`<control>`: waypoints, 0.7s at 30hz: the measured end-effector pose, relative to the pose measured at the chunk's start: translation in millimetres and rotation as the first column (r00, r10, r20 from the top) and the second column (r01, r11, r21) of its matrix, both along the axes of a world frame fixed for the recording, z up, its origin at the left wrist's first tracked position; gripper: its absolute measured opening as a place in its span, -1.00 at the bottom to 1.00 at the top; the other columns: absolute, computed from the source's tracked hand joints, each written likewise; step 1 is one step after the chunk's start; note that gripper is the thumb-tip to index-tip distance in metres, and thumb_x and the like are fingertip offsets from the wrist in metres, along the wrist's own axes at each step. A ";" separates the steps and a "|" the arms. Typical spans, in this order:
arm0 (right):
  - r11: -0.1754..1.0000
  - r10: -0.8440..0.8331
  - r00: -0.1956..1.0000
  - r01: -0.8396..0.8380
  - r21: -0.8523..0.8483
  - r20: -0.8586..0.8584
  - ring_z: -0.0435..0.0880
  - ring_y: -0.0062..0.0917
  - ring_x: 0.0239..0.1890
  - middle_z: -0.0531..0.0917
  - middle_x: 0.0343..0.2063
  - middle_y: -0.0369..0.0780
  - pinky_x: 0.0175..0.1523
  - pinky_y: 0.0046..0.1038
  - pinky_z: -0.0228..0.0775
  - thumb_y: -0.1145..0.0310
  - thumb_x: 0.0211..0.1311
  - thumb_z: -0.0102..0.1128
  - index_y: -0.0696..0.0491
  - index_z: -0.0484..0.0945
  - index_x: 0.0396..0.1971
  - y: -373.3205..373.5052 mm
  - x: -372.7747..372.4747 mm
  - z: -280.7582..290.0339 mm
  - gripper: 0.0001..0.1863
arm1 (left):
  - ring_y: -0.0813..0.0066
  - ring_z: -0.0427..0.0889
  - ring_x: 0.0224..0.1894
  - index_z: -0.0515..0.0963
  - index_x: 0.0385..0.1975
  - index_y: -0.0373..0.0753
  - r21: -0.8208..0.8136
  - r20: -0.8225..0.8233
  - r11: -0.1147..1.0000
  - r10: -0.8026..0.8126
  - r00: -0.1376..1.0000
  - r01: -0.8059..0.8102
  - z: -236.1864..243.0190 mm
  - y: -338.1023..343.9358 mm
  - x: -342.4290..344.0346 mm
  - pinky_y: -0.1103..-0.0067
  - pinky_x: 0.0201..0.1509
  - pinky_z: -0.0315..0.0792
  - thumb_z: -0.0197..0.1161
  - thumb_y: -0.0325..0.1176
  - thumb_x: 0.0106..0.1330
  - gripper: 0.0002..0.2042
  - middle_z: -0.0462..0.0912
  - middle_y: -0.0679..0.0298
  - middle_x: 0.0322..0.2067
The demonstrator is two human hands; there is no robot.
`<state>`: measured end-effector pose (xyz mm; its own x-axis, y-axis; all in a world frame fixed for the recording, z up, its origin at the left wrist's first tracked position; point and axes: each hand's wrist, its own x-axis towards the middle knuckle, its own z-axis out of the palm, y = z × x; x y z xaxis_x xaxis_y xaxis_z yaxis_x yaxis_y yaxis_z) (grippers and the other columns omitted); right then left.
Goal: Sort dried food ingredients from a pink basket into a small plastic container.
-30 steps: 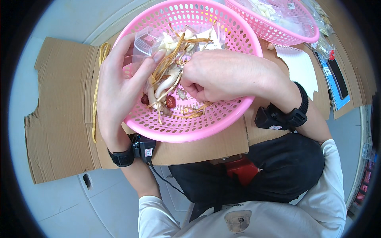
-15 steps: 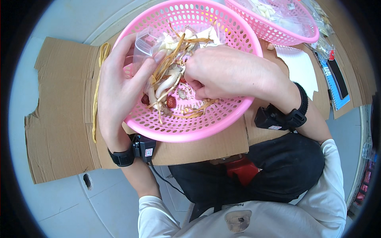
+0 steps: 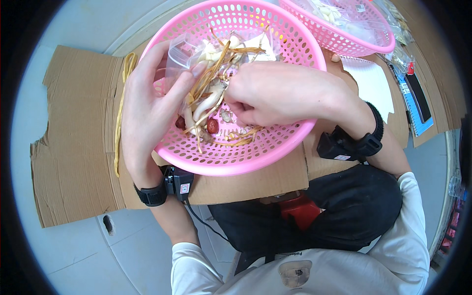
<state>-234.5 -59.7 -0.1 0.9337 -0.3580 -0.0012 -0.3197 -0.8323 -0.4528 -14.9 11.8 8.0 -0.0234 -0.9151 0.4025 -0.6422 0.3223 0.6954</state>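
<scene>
A round pink plastic basket (image 3: 236,168) holds a loose mix of dried yellow stalks (image 3: 211,73), pale mushrooms (image 3: 209,105), a wrinkled red date (image 3: 212,126) and small beige bits. My left hand (image 3: 152,98) reaches over the basket's left rim, thumb and fingers closed on the edge of a clear plastic bag (image 3: 179,56). White pieces (image 3: 211,51) show at the bag, under the stalks. Inside the basket, right of the mushrooms, my right hand (image 3: 280,93) is closed with its fingers curled down; whatever they hold is hidden beneath the hand.
A second pink basket (image 3: 344,44) with clear bags of white pieces stands at the far right. Beside it lie white paper (image 3: 368,83) and a blue notebook (image 3: 415,108). A yellow cord (image 3: 119,123) lies on the cardboard (image 3: 78,132) at left.
My right hand has shifted slightly and its fingertips have moved a little left over the loose pieces. A bit of red beside its fingers is now covered. My left hand stays in place.
</scene>
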 end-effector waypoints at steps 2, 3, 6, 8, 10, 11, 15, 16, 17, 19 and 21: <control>1.000 -0.005 0.997 0.005 0.003 0.072 0.75 -0.08 -0.35 0.70 -0.52 -0.01 -0.14 -0.13 0.59 0.41 0.28 0.32 0.24 0.67 -0.40 -1.3 1.4 -1.7 -0.83 | 0.43 0.77 -0.16 0.58 0.13 -0.43 0.034 -0.007 0.999 0.005 1.000 -0.005 2.6 1.4 -1.5 0.49 -0.06 0.60 0.46 -0.35 0.36 -0.58 0.75 0.13 -0.16; 1.000 0.001 0.992 0.002 -0.022 0.123 0.74 -0.08 -0.34 0.69 -0.51 -0.01 -0.14 -0.12 0.58 0.41 0.30 0.31 0.23 0.66 -0.38 -3.7 1.6 -5.3 -0.83 | 0.43 0.77 -0.16 0.58 0.13 -0.43 0.049 -0.011 0.999 0.006 1.000 -0.005 3.7 1.4 -2.3 0.49 -0.05 0.60 0.46 -0.35 0.36 -0.58 0.75 0.13 -0.15; 0.999 -0.005 0.983 0.014 -0.047 0.181 0.74 -0.08 -0.31 0.68 -0.48 -0.01 -0.12 -0.12 0.56 0.41 0.34 0.28 0.20 0.62 -0.35 -6.8 2.6 -6.6 -0.85 | 0.44 0.77 -0.14 0.57 0.15 -0.43 0.021 0.016 1.000 -0.001 1.000 0.001 2.4 1.0 -2.0 0.50 -0.06 0.61 0.45 -0.36 0.36 -0.58 0.76 0.13 -0.14; 0.998 -0.043 0.978 0.053 -0.046 0.205 0.73 -0.08 -0.29 0.69 -0.45 -0.01 -0.10 -0.12 0.55 0.41 0.35 0.27 0.18 0.60 -0.32 -7.2 4.9 -6.3 -0.86 | 0.44 0.77 -0.14 0.57 0.16 -0.43 0.036 -0.005 0.999 0.015 1.000 -0.015 2.2 2.2 -2.8 0.50 -0.05 0.61 0.44 -0.37 0.37 -0.58 0.76 0.13 -0.13; 0.992 -0.105 0.965 0.120 -0.045 0.242 0.73 -0.07 -0.28 0.70 -0.41 -0.01 -0.09 -0.12 0.55 0.41 0.36 0.26 0.18 0.60 -0.29 -7.2 7.0 -5.7 -0.87 | 0.44 0.77 -0.14 0.56 0.16 -0.43 0.042 -0.013 0.999 0.022 1.000 -0.021 1.9 2.7 -2.3 0.50 -0.05 0.62 0.43 -0.38 0.38 -0.58 0.77 0.13 -0.12; 0.988 -0.109 0.950 0.135 -0.070 0.294 0.73 -0.07 -0.28 0.70 -0.40 -0.02 -0.09 -0.12 0.55 0.42 0.36 0.26 0.18 0.60 -0.27 -9.0 7.0 -7.7 -0.88 | 0.44 0.77 -0.13 0.56 0.17 -0.43 0.042 -0.011 0.999 0.021 1.000 -0.021 0.9 2.4 -1.0 0.50 -0.05 0.62 0.42 -0.38 0.38 -0.58 0.77 0.14 -0.11; 0.967 -0.156 0.822 0.240 -0.086 0.548 0.73 -0.16 -0.34 0.71 -0.34 -0.05 -0.17 -0.19 0.55 0.44 0.40 0.25 0.18 0.59 -0.18 -21.3 6.8 -20.0 -0.87 | 0.45 0.77 -0.13 0.55 0.19 -0.43 0.062 0.020 0.998 0.020 1.000 -0.021 0.9 0.2 0.7 0.50 -0.06 0.63 0.39 -0.41 0.40 -0.59 0.76 0.13 -0.10; 0.962 -0.173 0.766 0.267 -0.062 0.619 0.72 -0.21 -0.37 0.72 -0.33 -0.06 -0.20 -0.23 0.54 0.44 0.41 0.25 0.18 0.59 -0.15 -22.3 8.8 -21.2 -0.86 | 0.44 0.77 -0.12 0.55 0.19 -0.43 0.082 0.009 0.996 0.026 1.000 -0.027 1.7 0.5 -1.1 0.49 -0.03 0.63 0.39 -0.41 0.39 -0.58 0.76 0.12 -0.09; 0.964 -0.202 0.732 0.267 -0.001 0.650 0.71 -0.28 -0.39 0.71 -0.36 -0.08 -0.23 -0.28 0.53 0.44 0.41 0.25 0.19 0.61 -0.16 -22.7 8.0 -20.2 -0.87 | 0.43 0.77 -0.11 0.55 0.19 -0.43 0.103 -0.003 0.994 0.032 0.999 -0.032 3.6 1.2 -4.2 0.47 -0.01 0.63 0.39 -0.41 0.38 -0.58 0.76 0.11 -0.09; 0.961 -0.260 0.660 0.247 0.123 0.705 0.68 -0.42 -0.44 0.70 -0.43 -0.12 -0.29 -0.38 0.50 0.43 0.42 0.26 0.19 0.63 -0.17 -16.5 9.4 -4.5 -0.86 | 0.39 0.77 -0.09 0.57 0.19 -0.43 0.112 0.026 0.993 0.034 0.999 -0.037 4.0 3.1 -2.2 0.43 0.04 0.62 0.41 -0.41 0.34 -0.56 0.76 0.09 -0.08; 0.982 -0.185 0.595 0.141 0.125 0.782 0.73 -0.37 -0.37 0.75 -0.36 -0.07 -0.21 -0.34 0.56 0.41 0.43 0.27 0.25 0.68 -0.19 -13.1 4.4 4.4 -0.81 | 0.34 0.76 -0.06 0.58 0.18 -0.43 0.086 0.099 0.996 0.012 0.995 -0.021 2.1 1.9 1.7 0.39 0.11 0.61 0.42 -0.40 0.28 -0.53 0.76 0.07 -0.07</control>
